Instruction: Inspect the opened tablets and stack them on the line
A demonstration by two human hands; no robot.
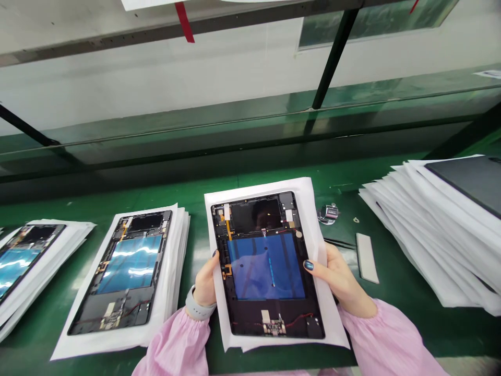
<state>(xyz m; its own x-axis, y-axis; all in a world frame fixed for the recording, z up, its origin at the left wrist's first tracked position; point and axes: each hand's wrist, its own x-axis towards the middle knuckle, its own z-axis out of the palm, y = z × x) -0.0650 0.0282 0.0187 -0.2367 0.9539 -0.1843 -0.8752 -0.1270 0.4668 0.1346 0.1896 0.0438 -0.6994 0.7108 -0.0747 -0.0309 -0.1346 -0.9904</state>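
Note:
An opened tablet [289,308] with bare circuit boards, wires and a blue-filmed middle is held up in front of me, on a white sheet [258,189]. My left hand [205,279] grips its left edge, thumb at the rim. On the opposite side my right hand [340,277] closes on tablet and sheet together, its thumb lying over the black frame. The fingers of both hands pass out of sight behind the sheet. A grey watch band circles my left wrist.
To the left, another opened tablet [135,308] lies on stacked white sheets, with a further tablet [35,235] beyond it. A tally counter [329,213], tweezers [340,243] and a pale flat block [367,258] rest on the green bench. Tall stacked sheets [426,235] stand at right, topped by a dark panel [469,180].

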